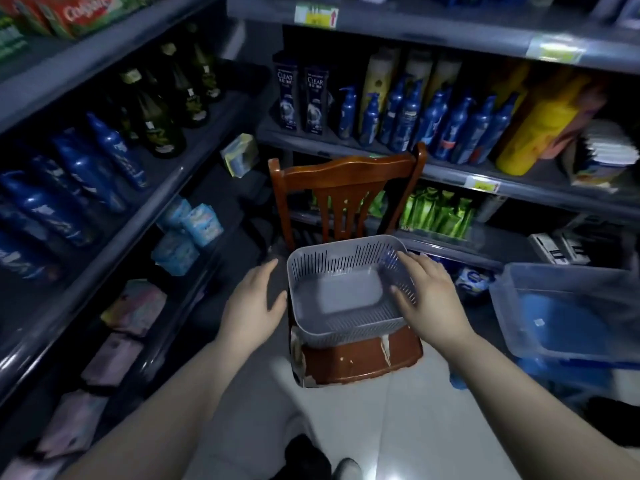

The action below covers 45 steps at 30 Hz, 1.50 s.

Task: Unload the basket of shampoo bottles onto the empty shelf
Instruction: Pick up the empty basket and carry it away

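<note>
A: How far along is it?

B: Done, by the look of it. Take the shelves [138, 213] first. The left one, running from mid-left toward the centre, carries a row of blue bottles [79, 168]. More of the same stand on the shelf right of centre, in the upper half. I can't tell which shelf the task means.

A: And the basket?

B: The basket [346, 261] sits on the seat of the chair [346, 174], lower centre. There is nothing in it, and its pale floor shows bare.

A: The hands?

B: The right hand [429, 292] straddles the basket's right wall, thumb inside and fingers laid over the rim outside, so it has hold of that wall. The left hand [256, 303] is flat with straight fingers and holds nothing, just beside the left wall. Whether its thumb touches the wall I can't tell.

A: So what's left?

B: Only moving the basket off the chair, I'd judge, and perhaps straightening a few bottles.

A: Any writing?

B: Biggest first: the red boxes [79, 12] in the upper left corner read as "Colgate", with the end of the word blurred. Two dark boxes [301, 98] above the chair say "CLEAR" in white. The yellow tags [315, 15] on the shelf edges are too blurred to read, and so are the bottle labels.
</note>
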Motion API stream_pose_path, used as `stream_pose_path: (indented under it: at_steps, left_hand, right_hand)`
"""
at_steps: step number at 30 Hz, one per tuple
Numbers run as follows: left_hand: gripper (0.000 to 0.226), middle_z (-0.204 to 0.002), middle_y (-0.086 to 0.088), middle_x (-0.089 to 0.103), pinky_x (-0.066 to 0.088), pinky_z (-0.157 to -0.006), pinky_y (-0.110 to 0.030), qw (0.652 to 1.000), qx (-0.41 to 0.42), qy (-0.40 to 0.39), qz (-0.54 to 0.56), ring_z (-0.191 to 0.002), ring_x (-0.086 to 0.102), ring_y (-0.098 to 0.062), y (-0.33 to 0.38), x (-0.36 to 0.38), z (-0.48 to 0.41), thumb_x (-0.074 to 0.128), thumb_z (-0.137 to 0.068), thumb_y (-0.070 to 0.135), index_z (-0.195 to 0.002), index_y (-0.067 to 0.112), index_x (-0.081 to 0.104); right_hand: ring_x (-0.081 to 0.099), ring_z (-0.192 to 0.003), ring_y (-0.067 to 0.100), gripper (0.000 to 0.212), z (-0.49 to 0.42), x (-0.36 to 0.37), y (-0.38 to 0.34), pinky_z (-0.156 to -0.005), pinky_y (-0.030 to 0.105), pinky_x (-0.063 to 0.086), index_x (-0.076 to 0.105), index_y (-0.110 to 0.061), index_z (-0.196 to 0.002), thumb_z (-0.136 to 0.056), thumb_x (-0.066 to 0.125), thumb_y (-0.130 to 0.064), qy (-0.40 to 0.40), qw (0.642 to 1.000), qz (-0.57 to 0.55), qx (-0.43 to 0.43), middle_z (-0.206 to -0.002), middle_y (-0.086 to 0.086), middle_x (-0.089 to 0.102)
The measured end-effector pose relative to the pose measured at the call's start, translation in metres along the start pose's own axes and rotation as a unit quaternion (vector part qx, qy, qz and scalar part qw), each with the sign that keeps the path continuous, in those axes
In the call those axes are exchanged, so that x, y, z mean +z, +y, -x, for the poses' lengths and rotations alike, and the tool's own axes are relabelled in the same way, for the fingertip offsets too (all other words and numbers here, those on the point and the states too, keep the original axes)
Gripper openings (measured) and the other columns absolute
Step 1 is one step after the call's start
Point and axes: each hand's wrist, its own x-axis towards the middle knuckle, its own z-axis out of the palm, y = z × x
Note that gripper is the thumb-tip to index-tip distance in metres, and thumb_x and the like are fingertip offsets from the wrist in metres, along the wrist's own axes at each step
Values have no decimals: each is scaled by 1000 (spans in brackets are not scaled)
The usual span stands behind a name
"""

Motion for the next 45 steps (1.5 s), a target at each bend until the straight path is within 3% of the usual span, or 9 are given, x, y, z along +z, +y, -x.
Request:
stream_pose_path:
  at_steps: [8,11,15,20,24,31,36,40,45]
  left_hand:
    - [63,-145,-12,45,44,-100,-39,996,-62,-70,-10,-130,47,-30,-33,58,-50,62,-90,26,-147,14,37]
    - [64,-147,-12,43,40,-100,-37,989,-104,-107,0,-133,43,-28,-43,84,-60,59,-92,28,-148,16,33]
    - [64,-134,-12,55,44,-85,-32,977,-170,-123,33,-113,57,-28,-53,119,-76,62,-91,22,-148,15,33]
    - [68,-150,-15,38,34,-99,-22,947,-285,-103,110,-134,41,-27,-58,160,-98,56,-95,11,-152,7,19]
    - [66,-141,-17,49,44,-97,-37,949,-286,-92,92,-122,52,-33,-64,186,-112,54,-97,19,-152,8,20]
    - [50,-102,-20,66,47,-70,-36,953,-293,-67,43,-89,64,-36,-88,208,-125,49,-96,13,-144,9,38]
    - [48,-84,-13,62,32,-60,-27,959,-277,-49,39,-71,56,-27,-93,211,-130,46,-94,4,-142,11,40]
    - [46,-89,3,57,32,-58,-24,959,-271,-33,75,-63,46,-2,-91,200,-131,45,-95,9,-140,18,42]
    - [46,-97,9,58,37,-59,-19,960,-261,-25,98,-72,52,-1,-83,172,-131,43,-97,15,-141,24,39]
  right_hand:
    - [46,-123,37,63,-35,51,65,-104,43,34,44,-11,-141,-83,68,-14,-23,997,-28,65,-134,17,53]
    - [42,-127,37,67,-45,69,95,-105,44,34,34,-8,-146,-87,65,-19,-45,992,-29,110,-138,19,49]
    - [35,-133,38,68,-67,100,139,-106,48,34,25,-9,-150,-93,56,-30,-85,984,-22,157,-147,18,39]
    - [34,-134,39,70,-98,139,188,-103,50,36,23,-11,-150,-93,52,-38,-157,970,-3,187,-152,16,32]
    - [30,-137,38,69,-128,168,218,-108,46,30,21,-13,-151,-92,52,-30,-195,958,-12,210,-152,18,30]
    - [49,-120,39,68,-159,197,237,-94,45,41,15,-31,-150,-93,49,-19,-208,955,-37,209,-139,21,46]
    - [58,-99,32,62,-167,201,243,-78,32,37,14,-46,-146,-96,45,-28,-204,944,-63,253,-120,17,59]
    - [61,-98,36,70,-164,186,238,-76,34,39,14,-47,-142,-86,51,-27,-200,944,-67,253,-116,16,63]
    - [60,-103,41,67,-149,151,215,-79,36,42,25,-35,-146,-81,40,-36,-148,952,-85,255,-121,20,62]
